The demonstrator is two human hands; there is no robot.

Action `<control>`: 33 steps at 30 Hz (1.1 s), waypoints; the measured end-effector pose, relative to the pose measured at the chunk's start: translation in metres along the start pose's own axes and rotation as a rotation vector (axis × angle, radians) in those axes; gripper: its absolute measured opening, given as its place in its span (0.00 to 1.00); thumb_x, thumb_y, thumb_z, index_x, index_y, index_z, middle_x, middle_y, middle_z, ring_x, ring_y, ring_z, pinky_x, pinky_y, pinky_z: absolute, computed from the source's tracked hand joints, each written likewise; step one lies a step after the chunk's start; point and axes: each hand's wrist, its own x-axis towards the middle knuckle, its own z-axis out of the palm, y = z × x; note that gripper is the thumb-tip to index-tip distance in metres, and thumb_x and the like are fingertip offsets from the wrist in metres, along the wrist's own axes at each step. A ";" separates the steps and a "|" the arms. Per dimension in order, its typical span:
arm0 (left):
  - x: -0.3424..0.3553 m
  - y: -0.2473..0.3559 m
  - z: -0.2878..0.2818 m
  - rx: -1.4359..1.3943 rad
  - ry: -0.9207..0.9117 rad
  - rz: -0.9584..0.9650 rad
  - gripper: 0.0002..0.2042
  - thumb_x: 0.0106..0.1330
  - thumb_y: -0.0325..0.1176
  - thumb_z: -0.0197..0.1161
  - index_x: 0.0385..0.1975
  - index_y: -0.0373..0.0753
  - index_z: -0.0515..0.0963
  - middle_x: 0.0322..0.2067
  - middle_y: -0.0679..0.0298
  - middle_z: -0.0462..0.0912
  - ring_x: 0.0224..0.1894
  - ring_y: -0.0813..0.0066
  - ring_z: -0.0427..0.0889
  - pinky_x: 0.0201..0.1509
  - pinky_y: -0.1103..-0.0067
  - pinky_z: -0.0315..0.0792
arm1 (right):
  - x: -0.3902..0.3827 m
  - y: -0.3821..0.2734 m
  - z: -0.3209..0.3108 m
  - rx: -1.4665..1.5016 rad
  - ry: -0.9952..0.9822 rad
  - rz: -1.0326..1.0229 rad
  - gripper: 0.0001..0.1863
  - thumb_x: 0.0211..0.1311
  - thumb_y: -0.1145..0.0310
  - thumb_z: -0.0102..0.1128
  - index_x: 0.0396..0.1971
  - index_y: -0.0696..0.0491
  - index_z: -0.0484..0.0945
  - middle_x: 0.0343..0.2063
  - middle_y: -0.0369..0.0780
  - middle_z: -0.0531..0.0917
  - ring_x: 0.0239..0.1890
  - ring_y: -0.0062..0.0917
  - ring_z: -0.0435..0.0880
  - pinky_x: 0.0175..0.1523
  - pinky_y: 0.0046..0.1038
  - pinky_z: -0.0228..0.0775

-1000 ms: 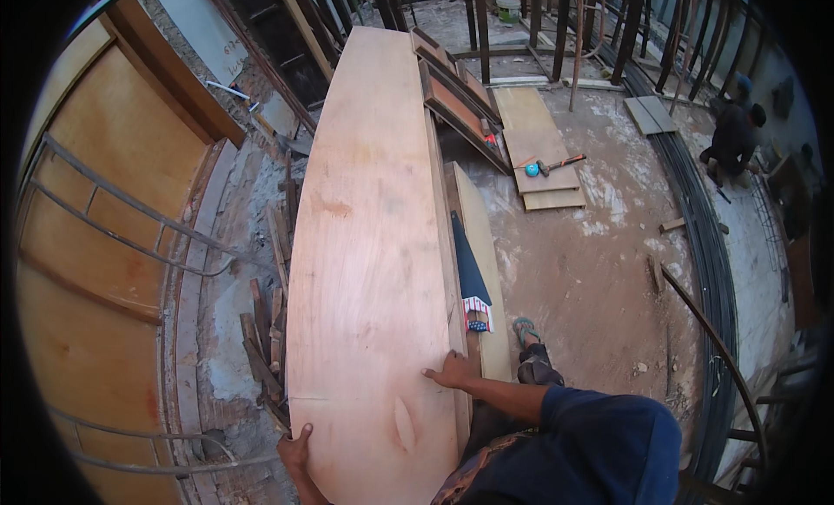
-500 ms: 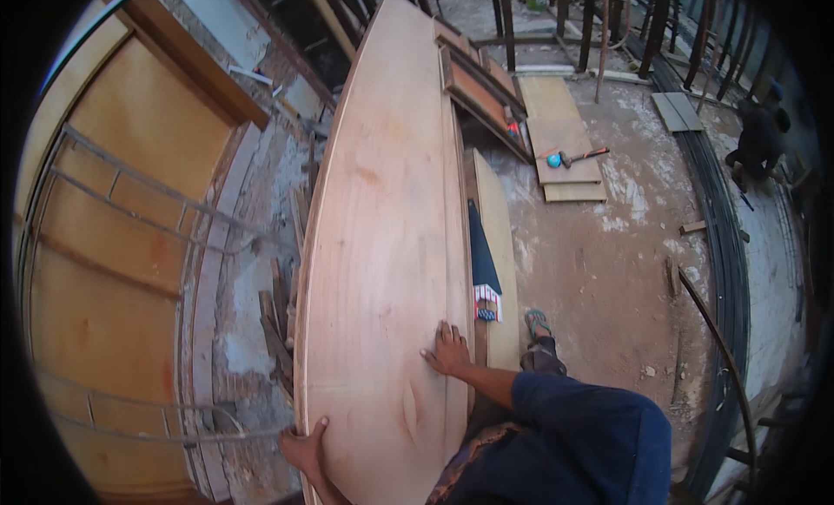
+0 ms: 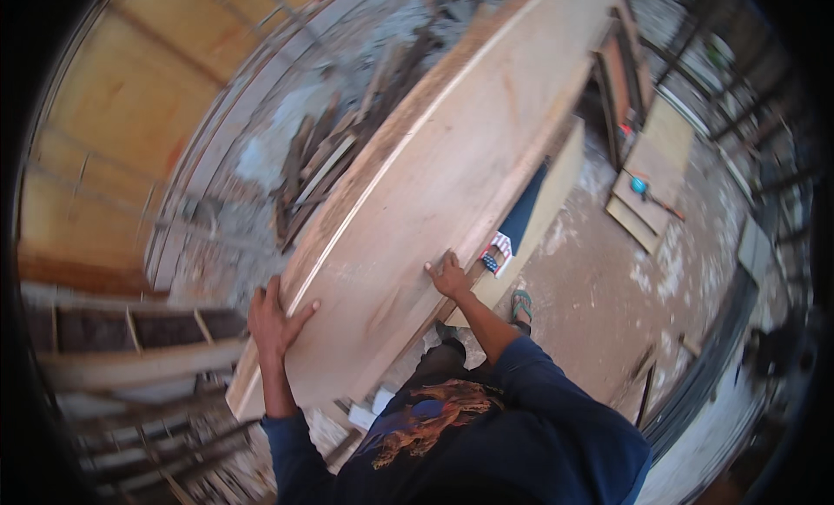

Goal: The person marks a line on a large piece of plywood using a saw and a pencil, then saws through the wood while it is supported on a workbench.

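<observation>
A long, pale wooden panel point(image 3: 382, 244), probably a door, stretches diagonally from in front of my body to the far right. My left hand point(image 3: 275, 323) grips its left edge near the close end, with the thumb over the top face and the fingers along the side. On the top face, close to the right edge, my right hand point(image 3: 449, 277) lies with fingers spread. Just beyond the right hand, a dark handsaw point(image 3: 523, 211) with a red, white and blue handle point(image 3: 497, 253) lies on a lighter board point(image 3: 556, 188) below the panel.
Stacked boards point(image 3: 665, 153) on the right hold a blue round object point(image 3: 638, 184) and a hammer-like tool point(image 3: 667, 208). Scrap wood point(image 3: 334, 158) lies left of the panel. Dark long bars point(image 3: 708, 366) run along the right, near a blurred crouching person point(image 3: 777, 353). Framed panels point(image 3: 621, 79) lean at the far end.
The view has swung, so the panel now slants rightward and its left side face shows. My left hand has shifted up along the left edge; my right hand still rests near the right edge.
</observation>
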 end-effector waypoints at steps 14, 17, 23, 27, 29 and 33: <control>-0.026 0.011 0.022 -0.219 0.037 -0.060 0.46 0.45 0.38 0.80 0.65 0.27 0.62 0.57 0.48 0.73 0.60 0.58 0.72 0.67 0.67 0.64 | 0.031 0.217 -0.098 -0.131 -0.022 0.042 0.28 0.54 0.57 0.69 0.50 0.60 0.77 0.40 0.53 0.84 0.42 0.48 0.83 0.51 0.42 0.77; -0.031 0.008 0.028 -0.301 0.001 -0.111 0.47 0.45 0.39 0.80 0.65 0.26 0.62 0.57 0.47 0.73 0.61 0.59 0.72 0.66 0.67 0.64 | 0.059 0.230 -0.089 -0.249 -0.020 -0.182 0.35 0.52 0.58 0.70 0.58 0.58 0.70 0.50 0.53 0.79 0.51 0.47 0.79 0.55 0.41 0.75; -0.036 -0.009 0.034 -0.212 0.075 -0.102 0.48 0.44 0.47 0.80 0.62 0.26 0.65 0.55 0.49 0.74 0.58 0.60 0.74 0.64 0.67 0.66 | 0.118 0.236 -0.030 -0.685 -0.290 -0.298 0.44 0.51 0.57 0.72 0.63 0.65 0.62 0.58 0.53 0.74 0.61 0.44 0.73 0.67 0.45 0.61; -0.024 0.017 0.022 -0.262 0.121 -0.132 0.47 0.36 0.53 0.82 0.53 0.27 0.71 0.44 0.53 0.79 0.48 0.63 0.80 0.55 0.70 0.73 | 0.129 0.222 -0.012 -0.995 -0.396 -0.108 0.47 0.48 0.56 0.72 0.65 0.62 0.60 0.52 0.46 0.79 0.54 0.36 0.80 0.69 0.48 0.57; -0.019 0.017 0.025 -0.243 0.139 -0.116 0.44 0.33 0.49 0.84 0.51 0.29 0.73 0.41 0.55 0.80 0.45 0.63 0.81 0.53 0.71 0.74 | 0.123 0.221 -0.021 -1.116 -0.447 -0.067 0.48 0.46 0.56 0.72 0.65 0.61 0.59 0.50 0.42 0.82 0.51 0.32 0.84 0.70 0.50 0.54; -0.020 0.018 0.023 -0.069 0.185 -0.059 0.44 0.32 0.53 0.83 0.50 0.32 0.74 0.41 0.52 0.79 0.46 0.50 0.79 0.53 0.62 0.72 | 0.086 0.256 -0.081 -1.193 -0.432 -0.081 0.44 0.37 0.51 0.78 0.57 0.52 0.72 0.39 0.40 0.87 0.50 0.32 0.85 0.71 0.57 0.43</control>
